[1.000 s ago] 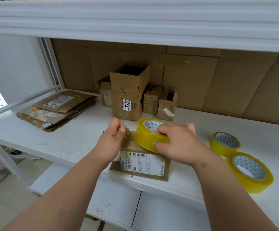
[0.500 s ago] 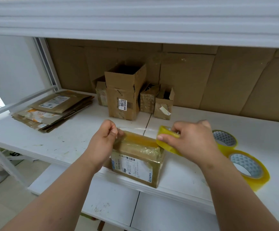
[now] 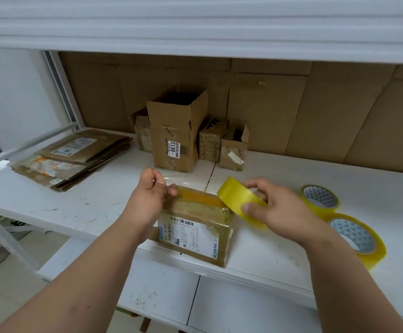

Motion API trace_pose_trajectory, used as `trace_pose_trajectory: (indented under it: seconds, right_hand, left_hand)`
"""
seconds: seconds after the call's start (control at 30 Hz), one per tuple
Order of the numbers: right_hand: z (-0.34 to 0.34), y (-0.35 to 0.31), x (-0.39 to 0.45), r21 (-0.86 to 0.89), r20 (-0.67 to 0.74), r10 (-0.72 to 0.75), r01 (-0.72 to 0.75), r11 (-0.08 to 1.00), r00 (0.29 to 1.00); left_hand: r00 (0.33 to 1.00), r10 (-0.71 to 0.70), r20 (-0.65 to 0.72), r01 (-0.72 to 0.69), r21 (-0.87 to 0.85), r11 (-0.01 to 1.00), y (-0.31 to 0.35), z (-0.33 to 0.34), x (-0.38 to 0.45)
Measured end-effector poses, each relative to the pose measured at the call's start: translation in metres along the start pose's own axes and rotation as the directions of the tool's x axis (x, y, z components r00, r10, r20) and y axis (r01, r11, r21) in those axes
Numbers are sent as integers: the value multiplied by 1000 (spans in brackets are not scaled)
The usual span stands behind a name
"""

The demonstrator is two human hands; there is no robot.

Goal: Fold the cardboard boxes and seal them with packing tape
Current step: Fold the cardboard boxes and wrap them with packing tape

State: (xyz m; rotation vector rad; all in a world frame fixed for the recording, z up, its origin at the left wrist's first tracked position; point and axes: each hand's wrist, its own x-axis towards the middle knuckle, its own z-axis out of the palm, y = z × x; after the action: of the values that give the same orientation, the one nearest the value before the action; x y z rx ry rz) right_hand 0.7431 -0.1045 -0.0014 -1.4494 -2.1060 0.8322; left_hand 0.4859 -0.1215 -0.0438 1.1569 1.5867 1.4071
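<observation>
A small brown cardboard box (image 3: 195, 227) with a white shipping label stands at the front edge of the white shelf (image 3: 87, 203). A strip of yellowish tape runs along its top. My left hand (image 3: 151, 195) pinches the tape's end at the box's top left corner. My right hand (image 3: 272, 210) grips a yellow tape roll (image 3: 240, 200), tilted, at the box's top right corner.
Two more yellow tape rolls (image 3: 320, 198) (image 3: 356, 236) lie to the right. A stack of flattened boxes (image 3: 68, 159) sits at the left. A tall open box (image 3: 176, 135) and three small boxes (image 3: 234, 150) stand at the back against cardboard sheets. A lower shelf (image 3: 162, 294) juts out below.
My right hand has drawn the tape roll from above the box to its right end, laying tape along the top. My left hand stays pinching at the left corner.
</observation>
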Motion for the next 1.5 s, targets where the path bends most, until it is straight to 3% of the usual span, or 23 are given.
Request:
trace_pose_trajectory:
  seconds: [0.1, 0.17, 0.3, 0.4, 0.53, 0.63, 0.7, 0.93, 1.23, 1.5]
  right_hand:
    - [-4, -17, 4, -46, -176, -67, 60, 997, 982]
    - [-5, -30, 4, -45, -215, -129, 122, 992, 968]
    - [-5, -41, -2, -88, -26, -131, 128, 988, 991]
    - [0, -37, -7, -189, 14, -99, 100, 977, 995]
    - [10, -26, -9, -248, 14, -119, 118, 961, 993]
    - [17, -13, -13, -227, -29, -114, 104, 968, 993]
    - [18, -8, -15, -195, -81, -125, 107, 975, 989]
    - [13, -8, -16, -217, -128, -157, 126, 968, 979]
    - [20, -6, -19, -110, -88, -164, 154, 982, 983]
    - [23, -4, -16, -79, -132, -152, 143, 987, 980]
  left_hand:
    - [1000, 1, -20, -1, 1, 1000, -1, 2, 2]
    - [998, -16, -56, 13, -52, 999, -1, 2, 3]
    - [990, -121, -71, 94, -307, 947, -1, -7, 7]
    - [983, -183, -7, 165, -397, 903, 0, -18, 10]
    - [991, -133, -23, 120, -314, 942, 4, -23, 10]
    - [996, -28, -88, 23, -59, 998, 4, -29, 10]
    - [998, -21, -56, 22, 10, 1000, 3, -34, 11]
    - [988, -143, 56, 144, -19, 989, -4, -34, 22]
    - [988, -73, 138, 79, -35, 996, 13, -30, 29]
    - [976, -180, 124, 181, 8, 983, 4, -27, 35]
